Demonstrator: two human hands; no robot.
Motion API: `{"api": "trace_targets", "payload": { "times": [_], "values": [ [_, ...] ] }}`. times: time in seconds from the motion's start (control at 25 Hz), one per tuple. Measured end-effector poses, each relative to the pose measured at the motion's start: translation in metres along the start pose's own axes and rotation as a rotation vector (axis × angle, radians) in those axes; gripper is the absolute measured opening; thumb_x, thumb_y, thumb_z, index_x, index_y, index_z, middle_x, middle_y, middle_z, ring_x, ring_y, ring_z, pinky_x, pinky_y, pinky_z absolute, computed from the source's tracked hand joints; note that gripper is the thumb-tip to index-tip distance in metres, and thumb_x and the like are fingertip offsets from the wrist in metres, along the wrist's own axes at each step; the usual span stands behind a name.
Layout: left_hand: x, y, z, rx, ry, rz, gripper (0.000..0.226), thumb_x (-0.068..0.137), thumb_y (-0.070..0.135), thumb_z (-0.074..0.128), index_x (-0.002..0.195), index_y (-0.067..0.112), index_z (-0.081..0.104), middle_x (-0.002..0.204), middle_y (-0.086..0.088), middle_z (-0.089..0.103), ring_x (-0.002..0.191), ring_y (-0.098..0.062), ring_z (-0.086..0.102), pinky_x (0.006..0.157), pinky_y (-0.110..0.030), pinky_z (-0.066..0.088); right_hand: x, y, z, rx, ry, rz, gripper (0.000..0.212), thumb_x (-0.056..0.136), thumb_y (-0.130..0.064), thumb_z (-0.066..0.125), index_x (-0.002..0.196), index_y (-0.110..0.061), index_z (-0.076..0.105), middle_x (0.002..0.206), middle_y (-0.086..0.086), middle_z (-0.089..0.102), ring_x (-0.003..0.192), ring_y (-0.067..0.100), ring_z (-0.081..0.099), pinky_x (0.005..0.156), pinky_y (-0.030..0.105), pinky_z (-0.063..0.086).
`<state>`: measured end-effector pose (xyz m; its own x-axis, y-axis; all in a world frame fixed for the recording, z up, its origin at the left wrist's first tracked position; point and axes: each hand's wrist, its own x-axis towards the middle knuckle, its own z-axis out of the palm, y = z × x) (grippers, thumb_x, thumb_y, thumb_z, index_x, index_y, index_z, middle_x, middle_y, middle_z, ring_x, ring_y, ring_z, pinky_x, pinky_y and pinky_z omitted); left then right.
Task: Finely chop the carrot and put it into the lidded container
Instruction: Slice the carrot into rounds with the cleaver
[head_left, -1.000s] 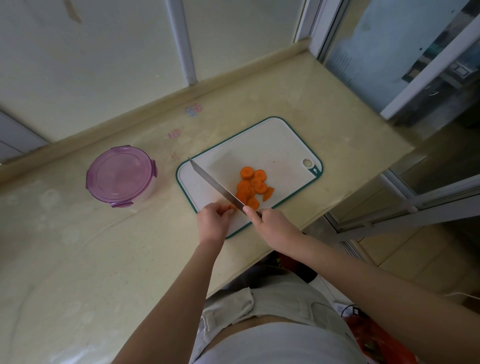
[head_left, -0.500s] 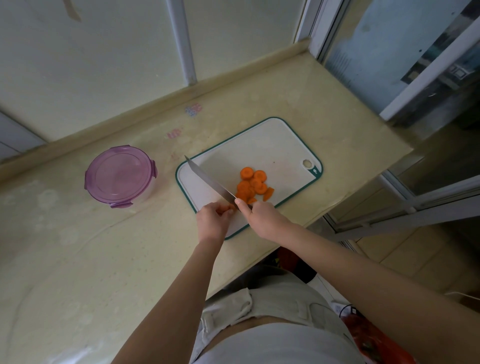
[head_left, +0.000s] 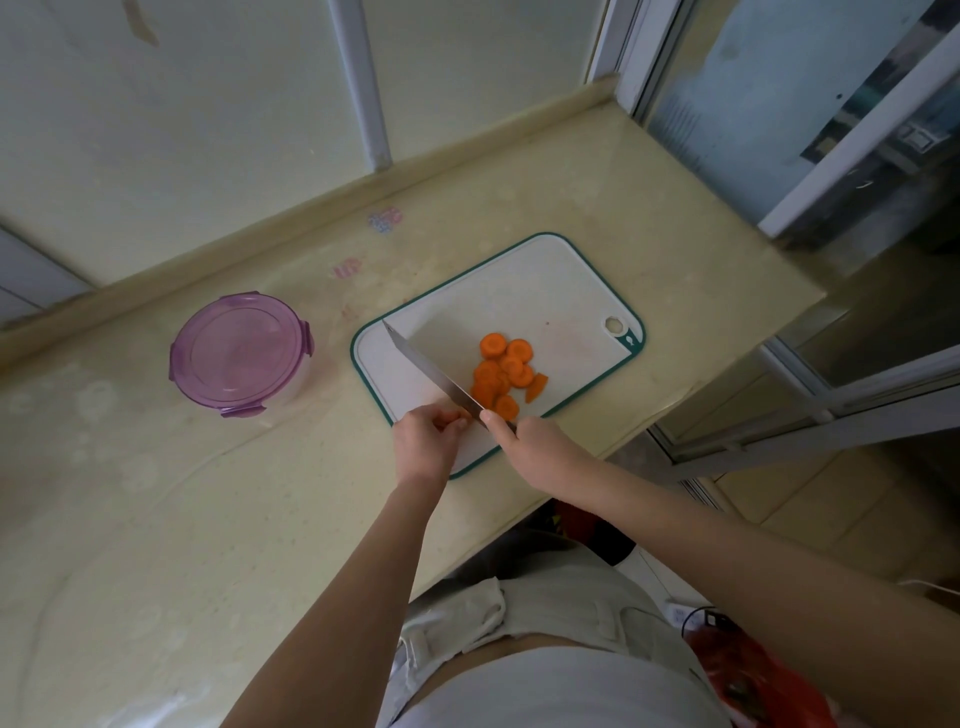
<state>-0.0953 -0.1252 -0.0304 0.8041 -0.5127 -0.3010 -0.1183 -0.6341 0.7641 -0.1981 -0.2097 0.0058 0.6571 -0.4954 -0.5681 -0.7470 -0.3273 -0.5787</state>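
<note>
Flat, round orange carrot slices (head_left: 503, 370) lie heaped on the white, teal-rimmed cutting board (head_left: 524, 291). The right hand (head_left: 537, 447) grips the steel knife (head_left: 431, 371); the left hand (head_left: 426, 441) pinches a barely visible carrot stub (head_left: 461, 414).

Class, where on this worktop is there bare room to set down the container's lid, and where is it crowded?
Free: the cutting board, far half beyond the carrot slices; counter nearer than the lidded container. Crowded: the board's near corner, where left hand pinching carrot stub, right hand and knife meet.
</note>
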Motion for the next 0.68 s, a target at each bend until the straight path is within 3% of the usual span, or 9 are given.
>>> {"api": "trace_targets", "payload": {
  "times": [0.16,0.28,0.4,0.56,0.68],
  "values": [
    [-0.001,0.001,-0.002,0.034,-0.008,0.009,0.012,0.084,0.011,0.066,0.093,0.007,0.072,0.080,0.004,0.061,0.075,-0.009,0.054,0.071,-0.015,0.039,-0.016,0.009,-0.002,0.009,0.014,0.022,0.061,0.099,-0.051,0.028,0.054,-0.010,0.038,0.056,0.004,0.042,0.054,0.016,0.042,0.065,0.034,0.039],
    [0.001,-0.001,-0.002,0.019,-0.027,-0.002,0.011,0.084,0.011,0.066,0.093,0.009,0.073,0.081,0.003,0.064,0.075,-0.008,0.055,0.070,-0.014,0.040,-0.009,0.007,0.001,-0.014,0.027,0.041,0.060,0.098,-0.053,0.028,0.055,-0.012,0.038,0.057,0.004,0.043,0.054,0.016,0.043,0.060,0.032,0.038],
    [0.001,-0.001,-0.002,0.014,-0.022,-0.010,0.008,0.082,0.010,0.068,0.088,0.010,0.073,0.077,0.003,0.064,0.071,-0.010,0.057,0.062,-0.009,0.037,-0.003,0.010,0.008,-0.063,0.043,0.039,0.058,0.097,-0.054,0.028,0.057,-0.014,0.038,0.060,0.004,0.046,0.056,0.017,0.045,0.055,0.029,0.035],
    [0.000,0.000,-0.003,0.015,-0.009,-0.003,0.008,0.082,0.009,0.067,0.087,0.009,0.073,0.074,0.004,0.061,0.067,-0.006,0.052,0.058,-0.006,0.035,0.000,0.014,0.013,-0.081,0.046,0.024,0.056,0.096,-0.057,0.027,0.060,-0.015,0.039,0.069,0.008,0.051,0.066,0.022,0.051,0.061,0.031,0.037],
    [-0.003,-0.001,-0.002,0.008,-0.016,0.021,0.007,0.083,0.010,0.066,0.087,0.011,0.071,0.077,0.005,0.061,0.074,-0.008,0.054,0.059,-0.006,0.036,0.004,0.016,-0.001,0.016,0.008,0.038,0.060,0.097,-0.056,0.028,0.056,-0.013,0.035,0.057,0.004,0.043,0.056,0.018,0.045,0.054,0.030,0.034]
  ]
}}
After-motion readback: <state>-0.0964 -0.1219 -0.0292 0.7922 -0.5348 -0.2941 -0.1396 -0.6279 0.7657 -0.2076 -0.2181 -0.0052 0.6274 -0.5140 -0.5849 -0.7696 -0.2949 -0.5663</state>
